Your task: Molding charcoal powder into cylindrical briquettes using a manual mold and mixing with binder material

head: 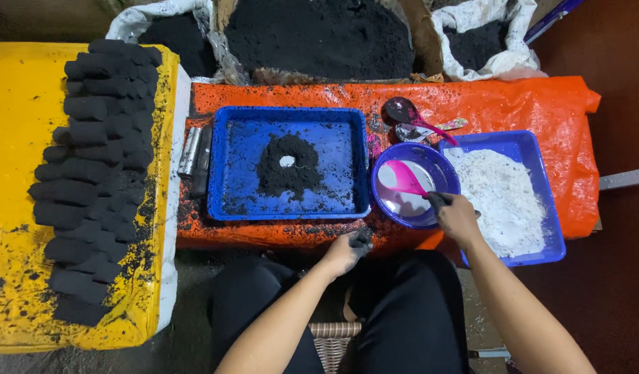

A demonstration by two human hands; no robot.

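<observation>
Pink spoon (404,179): lay in the purple bowl (440,166), its handle running back toward the right hand, bowl end away from it.
Right hand (456,216): fingers curled at the bowl's near rim, at the spoon's handle end; whether they were actually closed on the handle could not be told.
Left hand (347,251): loosely curled, blackened fingertips touching the near edge of the orange-covered table (541,104), holding nothing.
White powder tray (524,145): just right of the right hand, partly under its wrist.
Blue tray (229,201): beyond and left of the left hand, with a mound of black powder (289,173) hollowed at the centre around a white spot.
Step in hand: seemingly scooping liquid from the bowl for the black mound.
Next move: would call for a level carry leftward to the hollow.
Second spoon (406,114): beyond the bowl.
Black rolls (98,173): stacked well left on yellow sheet.
Sacks of black powder (319,34): farthest back.
</observation>
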